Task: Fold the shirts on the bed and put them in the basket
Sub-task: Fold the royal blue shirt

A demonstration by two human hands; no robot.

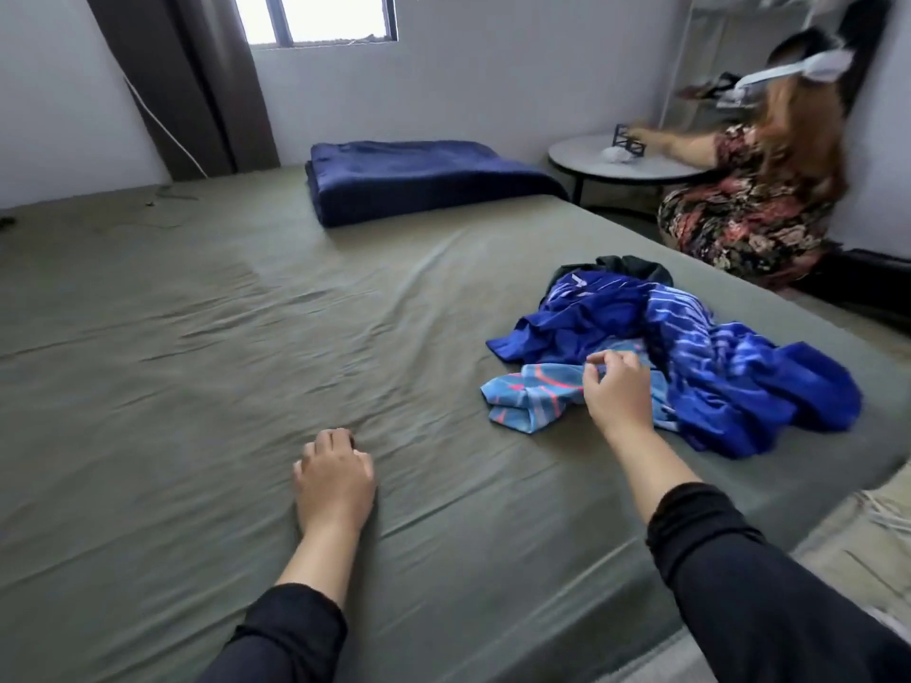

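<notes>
A heap of crumpled shirts lies on the right side of the bed (197,337), which has a grey-green sheet. A dark blue striped shirt (729,367) covers most of the heap. A light blue shirt with pink marks (532,394) sticks out at its front left, and a dark green garment (636,268) shows at the back. My right hand (616,391) hovers over the light blue shirt with fingers loosely curled, thumb and forefinger close to the cloth. My left hand (335,480) rests on the sheet, fingers bent, holding nothing. No basket is in view.
A folded navy blanket (419,179) lies at the far side of the bed. Another person in a floral dress (749,209) sits at the right beside a round white table (621,162). A window and brown curtain (207,81) stand behind.
</notes>
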